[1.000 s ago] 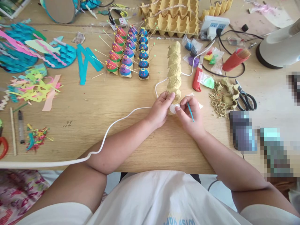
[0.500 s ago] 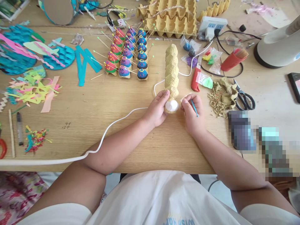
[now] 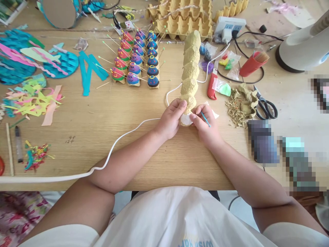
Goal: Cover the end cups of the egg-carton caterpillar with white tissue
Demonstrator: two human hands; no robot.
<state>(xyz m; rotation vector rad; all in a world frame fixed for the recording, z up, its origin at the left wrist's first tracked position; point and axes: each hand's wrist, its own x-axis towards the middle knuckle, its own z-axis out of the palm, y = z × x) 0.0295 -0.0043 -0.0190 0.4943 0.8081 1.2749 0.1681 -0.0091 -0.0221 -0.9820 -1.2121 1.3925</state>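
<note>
A strip of bumpy yellow egg-carton cups (image 3: 190, 68) points away from me, its near end covered by a white patch (image 3: 186, 119). My left hand (image 3: 171, 118) grips the strip's near end from the left, thumb on top. In my right hand (image 3: 206, 122) is a thin blue tool (image 3: 205, 119), and that hand's thumb touches the right edge of the white patch. A small white sheet (image 3: 214, 111) shows just behind the right hand. Left of the strip stand three rows of painted carton caterpillars (image 3: 153, 70) with pin-like feelers.
Blue paper strips (image 3: 86, 73) and colourful scraps (image 3: 38, 97) lie left. A white cable (image 3: 115, 142) crosses my left forearm. To the right are a red cutter (image 3: 212, 85), carton scraps (image 3: 244, 103), black scissors (image 3: 267, 106), a red stick holder (image 3: 253, 65) and a power strip (image 3: 230, 25).
My right hand has moved left onto the white patch. The strip's far end has risen and looks larger. The whole view has shifted slightly.
</note>
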